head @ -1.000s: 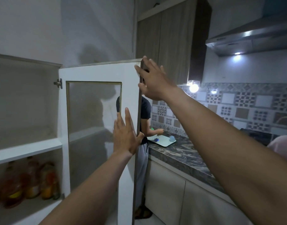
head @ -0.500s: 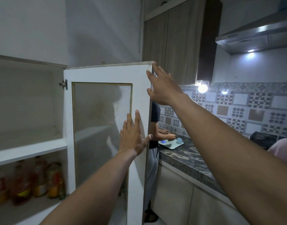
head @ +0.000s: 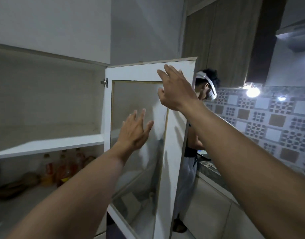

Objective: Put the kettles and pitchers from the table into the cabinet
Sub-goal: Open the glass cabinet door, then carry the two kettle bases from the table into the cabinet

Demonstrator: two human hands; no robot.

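Cabinet white; flat glass-paned door ajar

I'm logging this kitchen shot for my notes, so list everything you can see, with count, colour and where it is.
cabinet: one, white shelves, left, open; upper shelf looks bare
cabinet door: one, white frame with glass panel, centre, swung open
hinge: one, metal, door's top left corner
bottles: several, amber and red, blurred, lower shelf
tall cupboard: one, brown wood, behind the door
tiled backsplash: patterned grey, white and tan, right wall
lamp: one, bright white, right wall
range hood: one, grey, top right
other person: one, white headset, behind the door
left hand: open, at the glass panel
right hand: open, at the door's top
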